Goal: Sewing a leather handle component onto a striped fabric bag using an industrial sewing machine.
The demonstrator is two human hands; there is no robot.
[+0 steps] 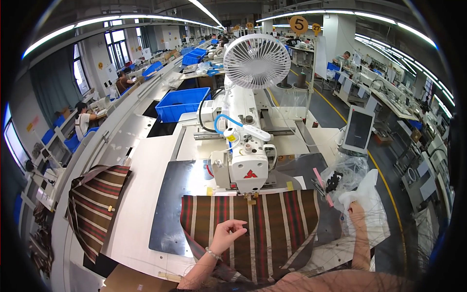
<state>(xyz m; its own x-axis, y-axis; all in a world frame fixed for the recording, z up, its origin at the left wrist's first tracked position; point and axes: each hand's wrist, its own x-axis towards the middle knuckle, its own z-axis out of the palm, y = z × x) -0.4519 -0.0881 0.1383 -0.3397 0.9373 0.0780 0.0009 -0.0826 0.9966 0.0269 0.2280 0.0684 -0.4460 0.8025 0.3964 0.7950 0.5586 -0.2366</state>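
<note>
A brown, red and cream striped fabric piece [275, 219] lies under the head of a white sewing machine [249, 170]. Over its middle is my left hand [227, 237], the thumb and forefinger brought close together; whatever they may pinch is too small to make out. At the right, my right hand [357, 210] is at a crumpled white plastic bag [359, 194], its fingers bent together at the edge. What those fingers hold is hidden. Black small parts [334, 180] and a pink strip [318, 176] lie beside clear plastic wrapping [352, 168].
Another striped fabric piece [99, 197] with a small yellowish tag hangs over the table's left side. A blue bin [177, 104] stands behind, left of the machine. A white fan [257, 61] tops the machine, and a tablet-like screen [358, 129] stands at the right.
</note>
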